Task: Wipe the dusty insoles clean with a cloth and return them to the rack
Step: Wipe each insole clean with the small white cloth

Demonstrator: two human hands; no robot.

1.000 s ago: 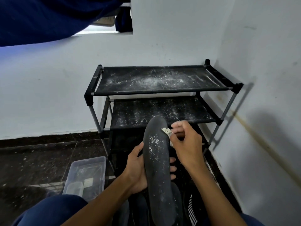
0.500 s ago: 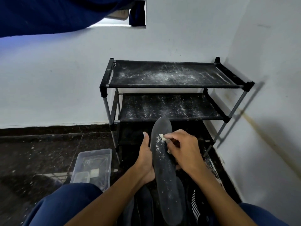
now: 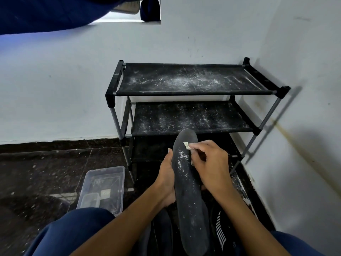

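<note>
Insole (image 3: 188, 191) between both hands, cloth (image 3: 186, 145) atop

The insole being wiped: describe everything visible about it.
The insole is long, flat and dark grey, looking like matte foam, with its rounded toe end pointing up toward the rack. White dust speckles its upper half. The left hand holds its left edge; the right hand presses a small pale cloth near the toe.

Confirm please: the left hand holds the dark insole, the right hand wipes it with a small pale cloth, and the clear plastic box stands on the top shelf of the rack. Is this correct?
Not quite. In the head view the clear plastic box stands on the floor left of the rack, not on its top shelf. The rest is right: left hand holds the insole, right hand wipes with the cloth.
</note>
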